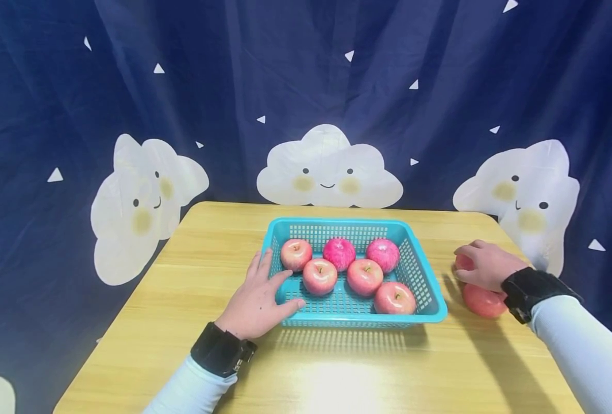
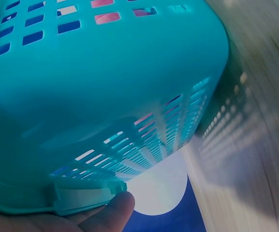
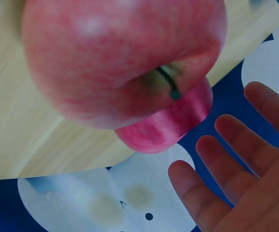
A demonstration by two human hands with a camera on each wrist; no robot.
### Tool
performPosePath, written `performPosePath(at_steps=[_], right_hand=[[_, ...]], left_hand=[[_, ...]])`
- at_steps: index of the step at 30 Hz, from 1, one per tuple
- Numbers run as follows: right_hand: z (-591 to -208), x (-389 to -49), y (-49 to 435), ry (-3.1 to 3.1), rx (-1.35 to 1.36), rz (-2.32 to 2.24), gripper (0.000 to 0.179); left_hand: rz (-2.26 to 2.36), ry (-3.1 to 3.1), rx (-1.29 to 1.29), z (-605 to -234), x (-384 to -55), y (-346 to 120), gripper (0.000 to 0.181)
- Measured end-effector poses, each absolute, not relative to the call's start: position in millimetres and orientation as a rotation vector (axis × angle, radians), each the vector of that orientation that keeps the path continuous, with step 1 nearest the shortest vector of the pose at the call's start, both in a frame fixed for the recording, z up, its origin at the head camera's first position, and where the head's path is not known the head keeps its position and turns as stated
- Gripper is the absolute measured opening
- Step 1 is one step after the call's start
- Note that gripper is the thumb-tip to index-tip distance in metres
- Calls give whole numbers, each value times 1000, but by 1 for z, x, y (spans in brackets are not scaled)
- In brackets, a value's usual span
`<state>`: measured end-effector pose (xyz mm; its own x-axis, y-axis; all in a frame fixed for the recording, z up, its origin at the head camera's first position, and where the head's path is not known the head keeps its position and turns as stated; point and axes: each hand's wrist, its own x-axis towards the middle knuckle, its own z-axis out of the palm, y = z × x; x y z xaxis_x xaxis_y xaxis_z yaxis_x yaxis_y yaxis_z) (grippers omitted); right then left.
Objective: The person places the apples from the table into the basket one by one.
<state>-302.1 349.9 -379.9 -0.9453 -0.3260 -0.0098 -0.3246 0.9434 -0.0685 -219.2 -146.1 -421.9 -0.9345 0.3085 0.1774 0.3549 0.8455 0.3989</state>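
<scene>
A turquoise plastic basket (image 1: pixel 352 318) stands on the table with several red and pink apples in it. My left hand (image 1: pixel 256 299) lies at its left side, fingers spread over the rim and thumb over the front-left corner. In the left wrist view, a fingertip (image 2: pixel 115 210) shows beside the basket's rim. To the right of the basket sit two more apples. My right hand (image 1: pixel 487 265) reaches over the farther apple (image 1: pixel 463 263), partly covering it. The nearer apple (image 1: pixel 484 302), stem up, lies below the wrist. Loosely bent, parted fingers (image 3: pixel 226 169) hang beside both apples in the right wrist view.
The light wooden table (image 1: pixel 347 374) ends at the back in front of a dark blue curtain (image 1: pixel 306 69) printed with white clouds. Inside the basket, two deep pink apples (image 1: pixel 339 254) sit at the back among paler ones. The right arm casts a long shadow on the tabletop.
</scene>
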Motion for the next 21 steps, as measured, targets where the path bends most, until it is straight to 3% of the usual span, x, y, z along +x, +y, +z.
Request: performPosePath(at_steps=[21], right_hand=[[-386, -272, 364, 3109, -510, -170, 45]], left_hand=[[-666, -2893, -537, -422, -218, -147, 72]])
